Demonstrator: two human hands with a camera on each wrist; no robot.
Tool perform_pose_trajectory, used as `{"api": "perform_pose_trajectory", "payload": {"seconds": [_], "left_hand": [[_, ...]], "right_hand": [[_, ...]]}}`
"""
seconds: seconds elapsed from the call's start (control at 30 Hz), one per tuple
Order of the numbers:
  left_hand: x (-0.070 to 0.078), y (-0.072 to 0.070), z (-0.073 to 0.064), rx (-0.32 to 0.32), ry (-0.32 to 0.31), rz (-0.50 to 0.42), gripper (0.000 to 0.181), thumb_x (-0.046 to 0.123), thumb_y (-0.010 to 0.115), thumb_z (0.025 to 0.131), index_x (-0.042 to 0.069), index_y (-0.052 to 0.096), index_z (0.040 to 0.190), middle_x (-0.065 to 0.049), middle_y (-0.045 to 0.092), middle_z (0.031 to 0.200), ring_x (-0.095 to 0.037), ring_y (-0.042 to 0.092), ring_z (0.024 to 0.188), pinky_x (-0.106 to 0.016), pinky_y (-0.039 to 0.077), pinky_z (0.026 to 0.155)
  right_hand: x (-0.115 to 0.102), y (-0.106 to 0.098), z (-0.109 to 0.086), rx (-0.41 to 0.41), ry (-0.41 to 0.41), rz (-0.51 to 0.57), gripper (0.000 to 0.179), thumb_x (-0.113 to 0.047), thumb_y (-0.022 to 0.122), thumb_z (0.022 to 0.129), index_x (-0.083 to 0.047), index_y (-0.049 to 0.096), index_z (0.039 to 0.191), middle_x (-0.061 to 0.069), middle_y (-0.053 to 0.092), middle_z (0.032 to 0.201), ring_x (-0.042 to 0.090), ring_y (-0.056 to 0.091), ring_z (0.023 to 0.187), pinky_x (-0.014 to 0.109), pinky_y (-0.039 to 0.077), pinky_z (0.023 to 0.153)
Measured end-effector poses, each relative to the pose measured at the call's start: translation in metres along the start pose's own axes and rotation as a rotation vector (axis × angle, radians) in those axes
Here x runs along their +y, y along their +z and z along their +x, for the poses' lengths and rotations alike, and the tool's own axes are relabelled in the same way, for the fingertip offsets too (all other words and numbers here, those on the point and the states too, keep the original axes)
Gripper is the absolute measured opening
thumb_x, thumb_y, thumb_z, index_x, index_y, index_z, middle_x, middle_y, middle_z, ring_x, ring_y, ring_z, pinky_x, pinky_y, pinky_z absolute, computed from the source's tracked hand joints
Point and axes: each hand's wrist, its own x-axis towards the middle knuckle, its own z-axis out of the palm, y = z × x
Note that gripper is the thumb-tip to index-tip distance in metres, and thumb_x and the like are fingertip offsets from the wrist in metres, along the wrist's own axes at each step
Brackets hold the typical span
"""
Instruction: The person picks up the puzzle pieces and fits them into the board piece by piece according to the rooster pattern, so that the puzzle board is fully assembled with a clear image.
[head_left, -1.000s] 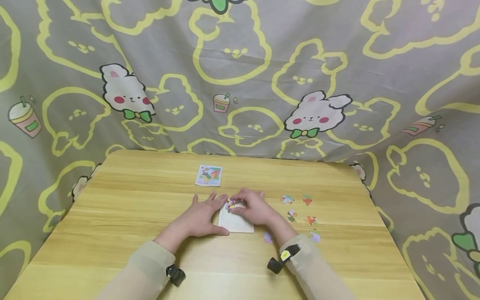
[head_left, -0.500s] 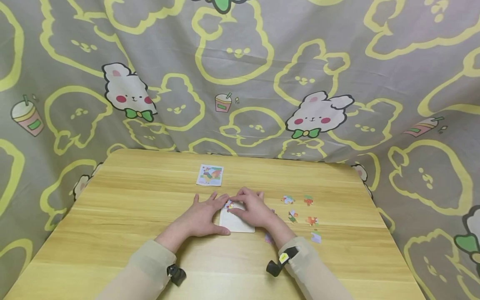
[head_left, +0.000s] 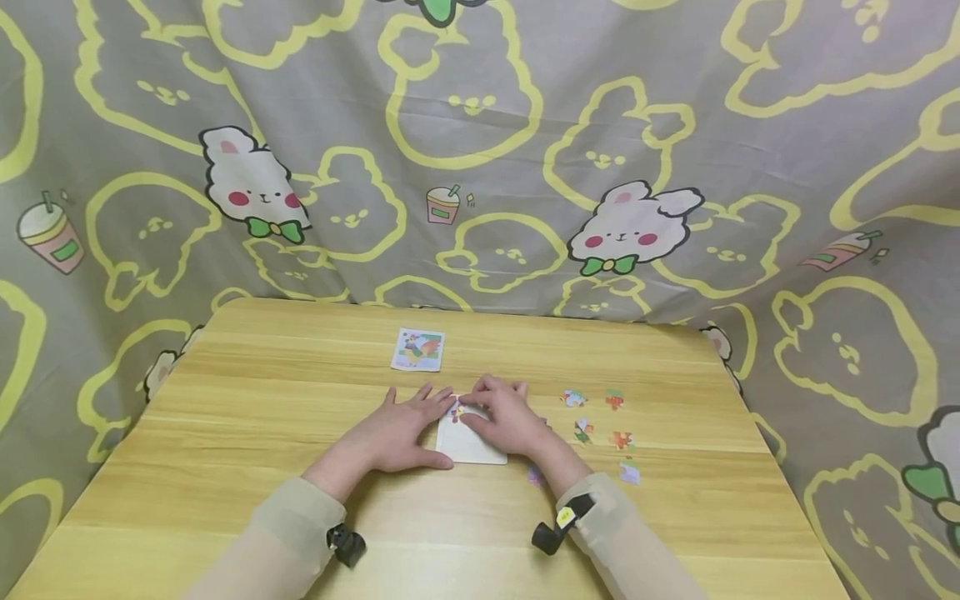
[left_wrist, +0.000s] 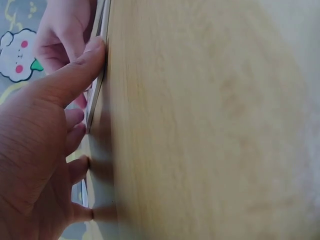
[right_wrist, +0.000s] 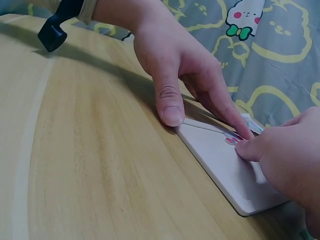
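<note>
A white puzzle tray (head_left: 476, 448) lies flat on the table in front of me. At its far left corner sits a small colourful jigsaw piece (head_left: 457, 411), partly covered by fingers. My right hand (head_left: 508, 418) has its thumb and curled index finger at that piece; the right wrist view shows the thumb tip (right_wrist: 246, 149) against it. Along the tray's left side lies my left hand (head_left: 401, 435), fingers spread. Its thumb (right_wrist: 171, 107) touches the near left corner, and its fingertips reach the far left corner.
Several loose jigsaw pieces lie to the right, among them a red one (head_left: 615, 399), an orange one (head_left: 621, 440) and a pale purple one (head_left: 629, 472). Behind the tray is a square rooster picture card (head_left: 418, 349). A patterned curtain (head_left: 510, 250) surrounds the wooden table (head_left: 300, 358).
The jigsaw piece, tilted between the right fingers a second ago, now sits lower and closer into the tray's far left corner. Both hands stay almost in place.
</note>
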Motion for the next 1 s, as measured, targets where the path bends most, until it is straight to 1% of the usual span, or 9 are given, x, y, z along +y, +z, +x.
{"api": "perform_pose_trajectory", "payload": {"seconds": [0.27,0.47,0.63,0.87,1.0], "left_hand": [[0.0,-0.001,0.001,0.002,0.018,0.011,0.102,0.077,0.067,0.087,0.022,0.036,0.167,0.003,0.027,0.172,-0.031,0.02,0.159,-0.08,0.013,0.115],[0.001,-0.001,0.002,0.008,0.007,0.016,0.102,0.077,0.069,0.086,0.022,0.038,0.166,0.003,0.029,0.172,-0.03,0.022,0.159,-0.08,0.014,0.115],[0.001,0.0,0.003,0.015,0.003,0.025,0.102,0.079,0.068,0.085,0.023,0.04,0.166,0.003,0.031,0.172,-0.03,0.024,0.158,-0.08,0.015,0.115],[0.001,0.0,0.004,0.017,-0.011,0.013,0.102,0.079,0.071,0.083,0.024,0.042,0.165,0.002,0.033,0.171,-0.031,0.026,0.157,-0.081,0.015,0.115],[0.0,-0.001,0.004,0.012,-0.021,0.01,0.102,0.079,0.072,0.082,0.025,0.044,0.164,0.001,0.034,0.17,-0.032,0.026,0.157,-0.081,0.014,0.114]], "right_hand": [[-0.001,0.002,0.001,0.04,0.012,-0.017,0.033,-0.032,0.075,0.101,-0.012,0.078,0.128,-0.008,0.063,0.109,0.012,0.059,0.103,0.05,0.025,0.098],[0.0,0.001,0.001,0.03,0.022,-0.028,0.034,-0.033,0.074,0.102,-0.013,0.078,0.128,-0.008,0.063,0.109,0.012,0.059,0.104,0.049,0.025,0.097],[0.0,-0.002,-0.001,0.017,0.02,0.009,0.035,-0.03,0.076,0.1,-0.01,0.077,0.129,-0.006,0.064,0.111,0.014,0.06,0.106,0.049,0.026,0.096],[0.001,-0.012,-0.007,0.024,0.032,0.062,0.037,-0.028,0.077,0.098,-0.009,0.075,0.13,-0.004,0.067,0.117,0.016,0.062,0.109,0.05,0.027,0.103],[0.001,-0.019,-0.01,0.018,0.018,0.082,0.037,-0.027,0.077,0.099,-0.009,0.075,0.131,-0.001,0.068,0.119,0.017,0.063,0.104,0.047,0.029,0.099]]}}
